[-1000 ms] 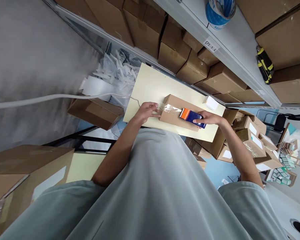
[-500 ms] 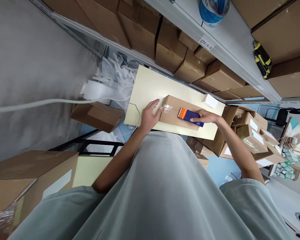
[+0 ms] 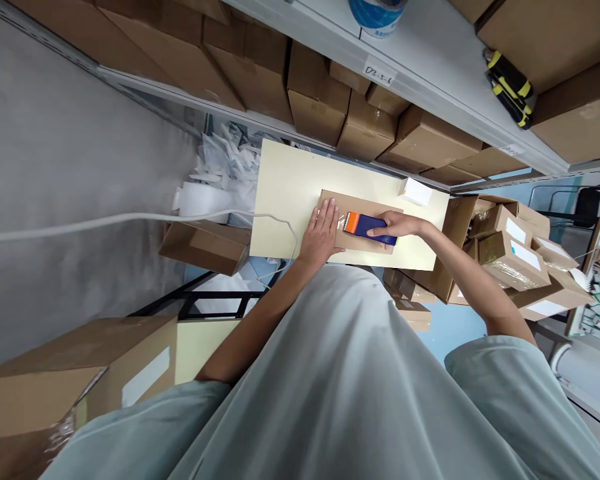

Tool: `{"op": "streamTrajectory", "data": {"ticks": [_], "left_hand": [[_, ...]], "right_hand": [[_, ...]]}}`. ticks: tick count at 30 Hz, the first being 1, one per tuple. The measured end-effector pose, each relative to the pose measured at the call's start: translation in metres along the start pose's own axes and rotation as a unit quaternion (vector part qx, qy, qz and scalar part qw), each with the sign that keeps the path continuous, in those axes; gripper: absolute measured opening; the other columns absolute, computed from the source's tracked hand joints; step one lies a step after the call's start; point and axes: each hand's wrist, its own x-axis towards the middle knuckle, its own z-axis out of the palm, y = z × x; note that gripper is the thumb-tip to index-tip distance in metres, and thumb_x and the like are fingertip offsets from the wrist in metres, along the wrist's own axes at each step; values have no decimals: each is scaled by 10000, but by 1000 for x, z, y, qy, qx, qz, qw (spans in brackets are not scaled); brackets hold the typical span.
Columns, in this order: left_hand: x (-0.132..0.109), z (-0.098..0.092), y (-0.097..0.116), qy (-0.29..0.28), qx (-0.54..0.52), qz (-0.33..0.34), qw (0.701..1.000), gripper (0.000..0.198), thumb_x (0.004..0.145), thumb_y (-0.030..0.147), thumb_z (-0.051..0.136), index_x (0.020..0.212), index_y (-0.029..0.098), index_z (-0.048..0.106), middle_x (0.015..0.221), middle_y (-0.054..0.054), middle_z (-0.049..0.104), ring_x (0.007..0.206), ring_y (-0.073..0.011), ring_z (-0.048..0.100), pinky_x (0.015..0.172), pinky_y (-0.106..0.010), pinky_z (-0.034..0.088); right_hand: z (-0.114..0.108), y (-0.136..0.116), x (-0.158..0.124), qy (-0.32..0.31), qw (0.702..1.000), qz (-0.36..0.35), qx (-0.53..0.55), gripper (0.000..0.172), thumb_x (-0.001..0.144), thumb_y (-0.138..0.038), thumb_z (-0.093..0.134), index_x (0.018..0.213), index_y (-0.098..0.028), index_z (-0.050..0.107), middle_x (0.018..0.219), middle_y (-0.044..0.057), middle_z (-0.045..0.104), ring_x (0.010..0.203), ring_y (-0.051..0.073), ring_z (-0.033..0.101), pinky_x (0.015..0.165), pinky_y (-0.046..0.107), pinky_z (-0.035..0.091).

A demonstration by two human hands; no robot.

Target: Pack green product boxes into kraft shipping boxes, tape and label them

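Note:
A long brown cardboard box (image 3: 359, 203) lies on the pale yellow tabletop (image 3: 283, 193). My left hand (image 3: 323, 233) rests flat over the box's left end, fingers stretched out. My right hand (image 3: 391, 227) is wrapped round a dark blue tape dispenser (image 3: 367, 225) with an orange, toothed front end. The dispenser lies along the top of the box, its toothed end pointing at my left hand. A shiny bit of clear tape (image 3: 341, 221) shows on the cardboard between them.
A small white box (image 3: 416, 192) stands at the table's back right. Shelves with brown cartons (image 3: 375, 127) run behind, holding yellow-black cutters (image 3: 509, 87) and a blue tape roll (image 3: 379, 15). A white cable (image 3: 220, 215) crosses the left side. More parcels (image 3: 513, 257) fill a large carton at right.
My left hand has moved right, from beside the box's end onto its top, and now lies flat. The dispenser in my right hand has shifted slightly left. The camera view has shifted too.

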Motion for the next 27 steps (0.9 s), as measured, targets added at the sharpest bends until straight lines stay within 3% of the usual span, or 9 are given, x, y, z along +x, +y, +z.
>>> {"op": "streamTrajectory", "data": {"ticks": [8, 13, 21, 27], "left_hand": [[3, 7, 3, 3, 52, -25, 998, 1200, 944, 664, 733, 1781, 3, 183, 1850, -311, 89, 1758, -426, 4, 1411, -646, 6], [7, 9, 4, -1, 68, -37, 997, 1254, 920, 707, 730, 1776, -19, 170, 1842, -342, 78, 1753, -445, -16, 1401, -652, 1], [12, 10, 12, -27, 115, -80, 990, 1276, 915, 729, 707, 1777, -22, 141, 1840, -347, 53, 1751, -457, -33, 1387, -681, -2], [16, 11, 20, -35, 131, -109, 985, 1296, 909, 770, 684, 1777, -27, 143, 1842, -347, 49, 1747, -477, -31, 1378, -699, 16]], "right_hand": [[-6, 17, 4, -24, 999, -39, -18, 659, 740, -837, 853, 770, -200, 689, 629, 3, 723, 622, 173, 682, 665, 287, 545], [-19, 32, -17, -41, 998, -40, -14, 658, 737, -823, 884, 747, -200, 673, 641, 14, 740, 632, 189, 718, 669, 295, 560], [-69, 109, -82, -60, 998, -28, -5, 694, 750, -844, 883, 803, -172, 717, 698, 84, 795, 644, 206, 753, 664, 321, 585], [-78, 154, -95, -76, 995, -48, 36, 694, 760, -852, 871, 841, -185, 698, 726, 84, 807, 643, 205, 750, 671, 337, 615]]}}
